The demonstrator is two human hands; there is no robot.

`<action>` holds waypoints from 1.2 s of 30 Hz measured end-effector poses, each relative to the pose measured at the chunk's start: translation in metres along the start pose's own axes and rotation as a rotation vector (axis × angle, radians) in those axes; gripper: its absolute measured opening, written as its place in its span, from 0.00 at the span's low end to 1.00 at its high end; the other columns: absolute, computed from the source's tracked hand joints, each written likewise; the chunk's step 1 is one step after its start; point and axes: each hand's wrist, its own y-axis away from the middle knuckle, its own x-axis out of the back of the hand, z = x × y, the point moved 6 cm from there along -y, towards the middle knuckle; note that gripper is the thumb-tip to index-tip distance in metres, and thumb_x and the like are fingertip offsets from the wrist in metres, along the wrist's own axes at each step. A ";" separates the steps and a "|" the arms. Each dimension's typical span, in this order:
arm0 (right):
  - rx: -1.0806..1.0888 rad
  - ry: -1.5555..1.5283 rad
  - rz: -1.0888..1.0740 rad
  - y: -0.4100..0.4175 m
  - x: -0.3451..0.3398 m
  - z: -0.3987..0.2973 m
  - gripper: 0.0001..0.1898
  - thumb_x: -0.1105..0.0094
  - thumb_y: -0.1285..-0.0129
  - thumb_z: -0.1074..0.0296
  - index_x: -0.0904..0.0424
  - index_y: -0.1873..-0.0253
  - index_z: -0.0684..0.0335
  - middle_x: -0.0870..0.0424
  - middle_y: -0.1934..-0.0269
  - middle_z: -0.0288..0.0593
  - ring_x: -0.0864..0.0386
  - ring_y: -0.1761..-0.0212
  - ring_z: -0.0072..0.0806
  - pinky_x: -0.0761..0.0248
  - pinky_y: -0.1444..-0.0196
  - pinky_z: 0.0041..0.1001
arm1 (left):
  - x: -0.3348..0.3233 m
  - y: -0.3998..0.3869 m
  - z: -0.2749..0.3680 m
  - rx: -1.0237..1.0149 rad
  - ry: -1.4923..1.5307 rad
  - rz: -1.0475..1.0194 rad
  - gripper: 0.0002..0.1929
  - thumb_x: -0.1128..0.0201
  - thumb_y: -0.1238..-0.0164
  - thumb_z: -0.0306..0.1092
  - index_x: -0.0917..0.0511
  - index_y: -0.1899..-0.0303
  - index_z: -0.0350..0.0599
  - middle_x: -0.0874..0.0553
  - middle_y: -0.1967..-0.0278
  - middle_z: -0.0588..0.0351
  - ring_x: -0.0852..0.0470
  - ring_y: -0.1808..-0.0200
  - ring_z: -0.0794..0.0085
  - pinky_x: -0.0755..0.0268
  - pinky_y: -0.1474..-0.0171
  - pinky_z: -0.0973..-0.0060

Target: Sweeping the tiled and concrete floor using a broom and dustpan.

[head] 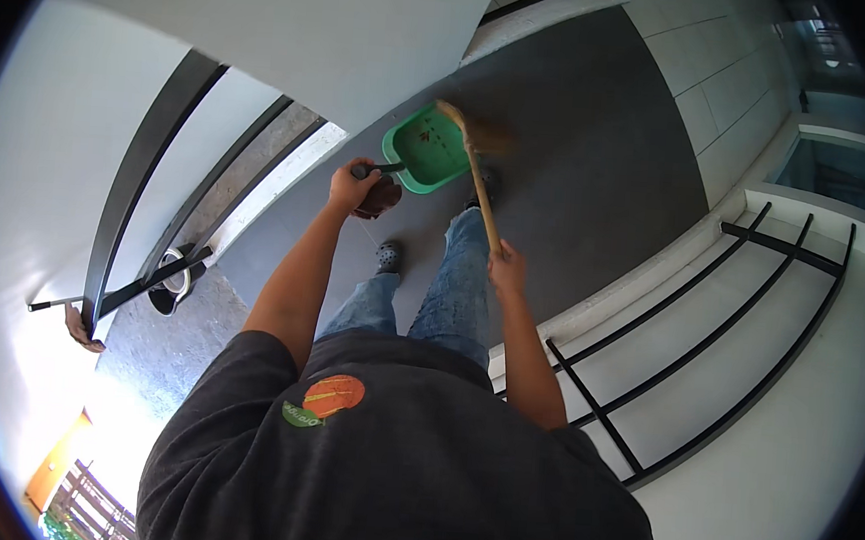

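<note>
My left hand (352, 187) grips the dark handle of a green plastic dustpan (433, 172). Small reddish-brown bits of debris (429, 130) lie inside the pan. Just under that hand is a dark brown object (379, 198); whether I hold it too is unclear. In my right hand (508, 270) is the light wooden stick of a broom (484, 202), which slants forward to the pan's right edge. A brown blur (496, 135), apparently the broom's head, shows over the floor beside the pan.
Around my feet spreads a dark grey floor (600, 131). Black metal railings flank me on the left (151, 152) and right (685, 363). A pale wall (284, 19) stands at the front left. My clog (388, 256) is near the left curb.
</note>
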 end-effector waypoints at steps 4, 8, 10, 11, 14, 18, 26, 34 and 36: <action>-0.004 -0.128 0.071 0.072 0.030 -0.036 0.21 0.49 0.41 0.76 0.33 0.41 0.66 0.29 0.81 0.35 0.33 0.83 0.17 0.40 0.84 0.18 | 0.021 0.017 -0.027 0.031 0.031 0.034 0.18 0.35 0.53 0.45 0.20 0.59 0.51 0.17 0.66 0.48 0.19 0.60 0.58 0.29 0.55 0.66; 0.305 0.233 0.276 0.016 0.041 -0.070 0.20 0.47 0.44 0.70 0.29 0.47 0.71 0.20 0.69 0.55 0.21 0.66 0.45 0.28 0.64 0.34 | 0.051 0.038 -0.045 0.047 0.037 0.091 0.17 0.35 0.53 0.45 0.20 0.60 0.50 0.17 0.66 0.48 0.19 0.60 0.58 0.29 0.55 0.66; 0.304 0.410 0.232 -0.006 0.017 -0.127 0.20 0.47 0.45 0.68 0.29 0.48 0.69 0.22 0.62 0.58 0.25 0.56 0.52 0.31 0.54 0.38 | 0.071 0.048 -0.072 0.080 0.024 0.127 0.17 0.36 0.53 0.45 0.20 0.60 0.50 0.17 0.66 0.48 0.19 0.61 0.59 0.29 0.56 0.66; 0.297 0.415 0.234 -0.031 0.005 -0.130 0.18 0.48 0.46 0.68 0.28 0.49 0.67 0.22 0.62 0.58 0.25 0.56 0.51 0.31 0.54 0.38 | 0.078 0.049 -0.082 0.084 0.037 0.142 0.17 0.36 0.52 0.45 0.20 0.60 0.50 0.17 0.67 0.48 0.18 0.61 0.59 0.28 0.56 0.67; 0.300 0.529 0.145 -0.047 -0.045 -0.128 0.17 0.49 0.47 0.68 0.26 0.52 0.68 0.22 0.62 0.59 0.24 0.57 0.50 0.30 0.55 0.37 | 0.104 0.061 -0.121 0.104 0.050 0.202 0.17 0.35 0.52 0.45 0.20 0.61 0.49 0.17 0.68 0.49 0.18 0.63 0.62 0.28 0.58 0.69; 0.310 0.712 -0.069 -0.014 -0.113 -0.077 0.18 0.50 0.47 0.69 0.27 0.50 0.66 0.23 0.59 0.60 0.25 0.55 0.50 0.31 0.51 0.37 | 0.122 0.065 -0.154 0.133 0.067 0.273 0.16 0.35 0.52 0.43 0.19 0.62 0.47 0.16 0.69 0.51 0.18 0.64 0.66 0.28 0.58 0.71; 0.221 0.412 -0.167 0.097 -0.005 -0.074 0.20 0.45 0.47 0.68 0.27 0.47 0.64 0.21 0.60 0.57 0.21 0.59 0.44 0.29 0.56 0.30 | 0.143 0.063 -0.231 0.143 0.174 0.282 0.15 0.35 0.52 0.39 0.19 0.62 0.44 0.16 0.67 0.53 0.19 0.63 0.70 0.29 0.56 0.74; 0.292 0.566 0.067 0.066 -0.018 -0.041 0.20 0.44 0.47 0.70 0.27 0.48 0.67 0.21 0.59 0.58 0.21 0.58 0.44 0.29 0.56 0.29 | 0.130 0.072 -0.215 0.156 0.213 0.239 0.14 0.36 0.51 0.36 0.20 0.61 0.43 0.17 0.66 0.54 0.20 0.63 0.70 0.30 0.55 0.75; 0.311 0.569 0.067 0.067 -0.046 -0.016 0.20 0.44 0.47 0.69 0.27 0.47 0.67 0.21 0.61 0.58 0.21 0.59 0.43 0.29 0.58 0.29 | 0.128 0.070 -0.207 0.153 0.206 0.232 0.14 0.36 0.51 0.36 0.20 0.61 0.43 0.17 0.66 0.54 0.20 0.63 0.71 0.30 0.56 0.75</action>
